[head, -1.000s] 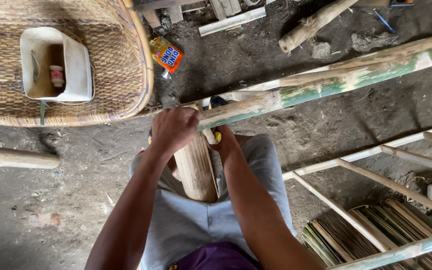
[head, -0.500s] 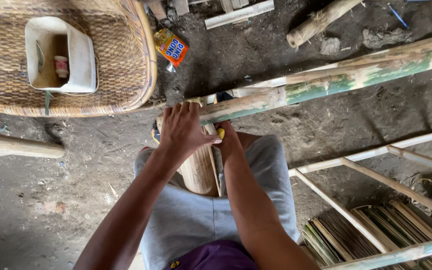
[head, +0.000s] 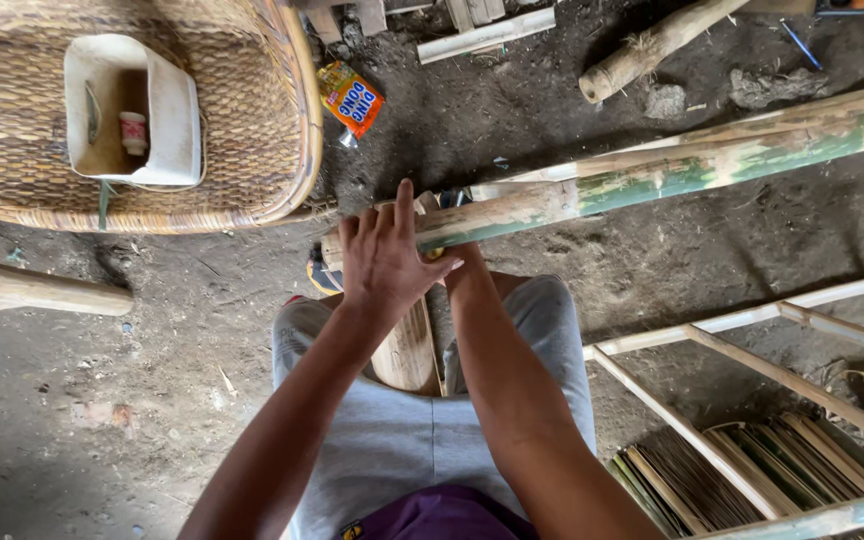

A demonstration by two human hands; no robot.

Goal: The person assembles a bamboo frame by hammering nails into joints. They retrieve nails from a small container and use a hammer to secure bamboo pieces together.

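Note:
A long bamboo pole (head: 672, 175), green and peeling, runs from the upper right down to my knees. My left hand (head: 384, 262) lies flat over its near end, fingers spread. My right hand (head: 459, 265) reaches under the pole just beside it. Only the wrist shows, so I cannot tell what it holds. Below both hands a round wooden block (head: 407, 352) stands between my legs in grey shorts.
A woven rattan seat (head: 252, 170) at upper left holds a white plastic tub (head: 172, 110). An orange snack packet (head: 352, 98) lies on the dirt floor. A log (head: 652, 45), a bamboo frame (head: 752, 360) and a bundle of bamboo strips (head: 712, 480) lie on the right.
My left hand was curled around the pole's end; its fingers have since lifted and spread out flat. The view has shifted slightly.

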